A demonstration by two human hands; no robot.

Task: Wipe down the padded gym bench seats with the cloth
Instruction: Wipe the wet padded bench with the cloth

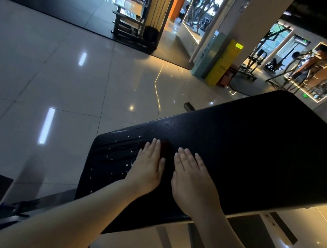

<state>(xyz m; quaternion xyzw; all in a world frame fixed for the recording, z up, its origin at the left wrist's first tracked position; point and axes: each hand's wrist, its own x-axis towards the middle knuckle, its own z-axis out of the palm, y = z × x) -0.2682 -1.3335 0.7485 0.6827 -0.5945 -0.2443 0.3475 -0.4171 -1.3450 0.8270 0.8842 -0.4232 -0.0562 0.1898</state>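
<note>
1. Two bare forearms are reaching in from the near edge onto the black padded bench seat (255, 143).
2. The left hand (149, 167) is lying palm down on the seat, its fingers straight and pressed together.
3. The right hand (192, 176) is lying flat just beside it, its fingers straight and slightly spread, pinching nothing.
4. A dark red cloth (167, 146) is lying on the seat between the two sets of fingertips, touching the left hand; how far it is running underneath is too dim to tell.
5. White specks (116, 155) are dotting the seat left of the left hand.
6. Beyond, a glossy tiled floor (54, 74) is reflecting ceiling lights.
7. Farthest off, a yellow kiosk (225, 64) and gym machines (311, 75) are standing.
</note>
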